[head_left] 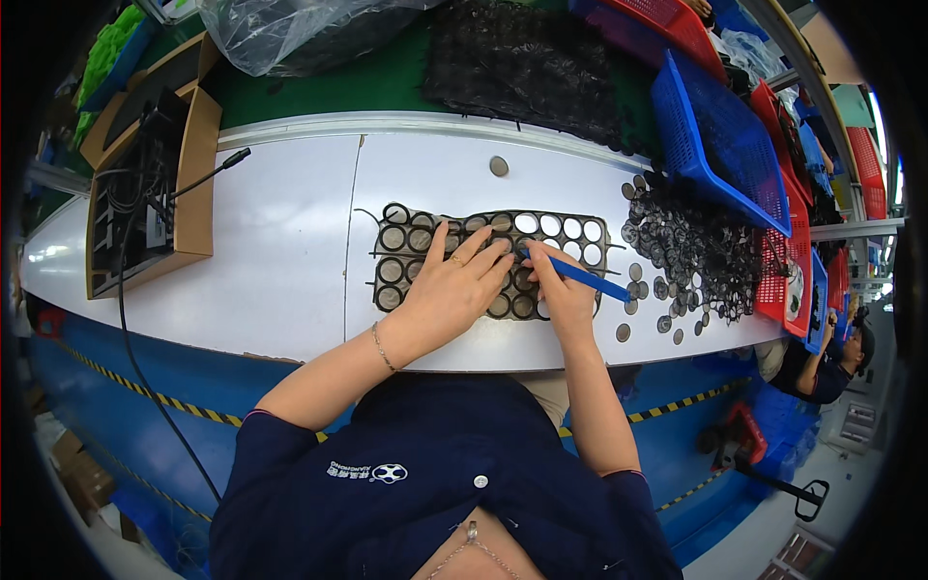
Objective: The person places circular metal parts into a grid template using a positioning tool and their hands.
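The left hand [462, 282] lies palm down, fingers a little apart, on the black tray [572, 241] with round holes, near the desk's [280, 237] front edge. The right hand [568, 295] pinches a blue stick [594, 278] over it. Loose round pieces [667, 237] lie toward the desk's right edge.

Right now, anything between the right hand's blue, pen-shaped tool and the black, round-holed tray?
Nothing visible blocks the blue, pen-shaped tool from the black, round-holed tray; tip contact is unclear. Left of the tip, the left hand covers some middle holes.
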Tool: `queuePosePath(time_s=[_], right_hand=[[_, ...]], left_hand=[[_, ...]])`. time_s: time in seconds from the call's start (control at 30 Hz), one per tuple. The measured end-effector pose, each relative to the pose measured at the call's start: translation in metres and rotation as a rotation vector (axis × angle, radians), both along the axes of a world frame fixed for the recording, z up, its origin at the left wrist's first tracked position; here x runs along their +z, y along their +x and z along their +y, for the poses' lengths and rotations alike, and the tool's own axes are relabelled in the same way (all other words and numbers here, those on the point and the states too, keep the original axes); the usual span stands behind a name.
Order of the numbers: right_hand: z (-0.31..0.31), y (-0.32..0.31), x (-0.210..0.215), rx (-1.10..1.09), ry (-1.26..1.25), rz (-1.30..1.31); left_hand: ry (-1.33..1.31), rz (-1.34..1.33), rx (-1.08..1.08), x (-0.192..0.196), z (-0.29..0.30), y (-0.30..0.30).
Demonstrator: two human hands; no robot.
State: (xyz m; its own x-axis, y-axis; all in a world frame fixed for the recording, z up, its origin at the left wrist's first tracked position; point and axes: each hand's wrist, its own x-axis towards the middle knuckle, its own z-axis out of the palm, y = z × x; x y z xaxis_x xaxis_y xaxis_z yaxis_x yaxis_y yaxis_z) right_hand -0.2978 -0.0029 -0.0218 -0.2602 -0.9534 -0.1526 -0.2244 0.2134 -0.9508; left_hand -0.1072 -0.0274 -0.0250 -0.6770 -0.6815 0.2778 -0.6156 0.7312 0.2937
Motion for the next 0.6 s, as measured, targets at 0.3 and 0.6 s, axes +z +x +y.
queuePosePath(time_s=[0.3, 0.6], right_hand=[[-0.001, 0.004, 0.001, 0.009, 0.006, 0.021], [-0.002, 0.010, 0.002, 0.213, -0.578, 1.042]], left_hand=[[0.008, 0.072, 0.027, -0.007, -0.003, 0.003], [0.092, 0.088, 0.029, -0.008, -0.004, 0.007]])
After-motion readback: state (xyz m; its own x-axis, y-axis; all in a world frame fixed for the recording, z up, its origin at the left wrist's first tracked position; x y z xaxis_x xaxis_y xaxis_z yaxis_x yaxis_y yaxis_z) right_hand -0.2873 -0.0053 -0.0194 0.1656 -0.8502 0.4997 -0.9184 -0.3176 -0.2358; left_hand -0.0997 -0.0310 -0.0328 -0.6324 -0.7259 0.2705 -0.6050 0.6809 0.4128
